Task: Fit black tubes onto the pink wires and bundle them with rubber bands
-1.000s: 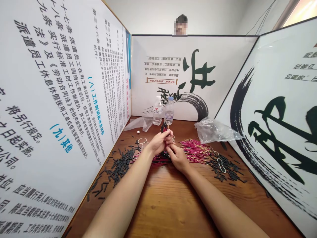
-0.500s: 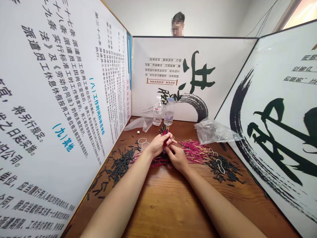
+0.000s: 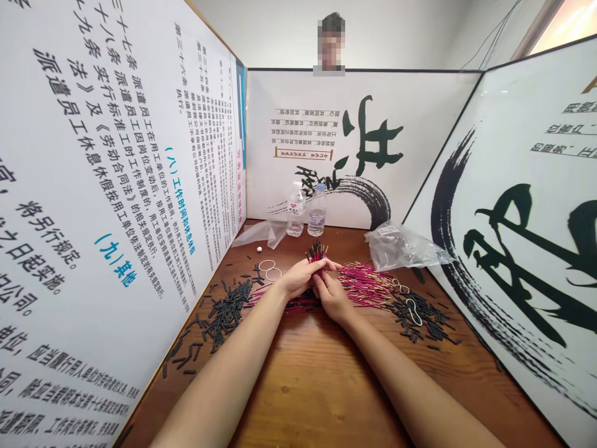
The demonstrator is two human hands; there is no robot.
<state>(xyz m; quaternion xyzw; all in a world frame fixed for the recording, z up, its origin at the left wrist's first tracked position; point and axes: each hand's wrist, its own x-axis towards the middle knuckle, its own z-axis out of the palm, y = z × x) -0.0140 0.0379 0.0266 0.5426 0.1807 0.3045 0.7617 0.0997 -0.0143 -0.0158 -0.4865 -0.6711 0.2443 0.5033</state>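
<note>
My left hand (image 3: 300, 276) is closed round a small bundle of red wires with black tips (image 3: 316, 251), held upright over the wooden table (image 3: 308, 386). My right hand (image 3: 330, 295) sits just below and right of it, its fingers pinched against the bundle's base. Under both hands lies a heap of dark red wires (image 3: 298, 301). A larger pile of pink-red wires (image 3: 368, 283) lies right of my hands.
Short black tubes lie in heaps at the left (image 3: 224, 311) and the right (image 3: 420, 314). Rubber bands (image 3: 269, 269), two water bottles (image 3: 317, 210) and clear plastic bags (image 3: 403, 247) lie farther back. Printed panels wall three sides. A person's head shows above the back panel.
My left hand has lowered slightly with the bundle and shifted right. My right hand stays against it. The person behind the panel has risen a bit.
</note>
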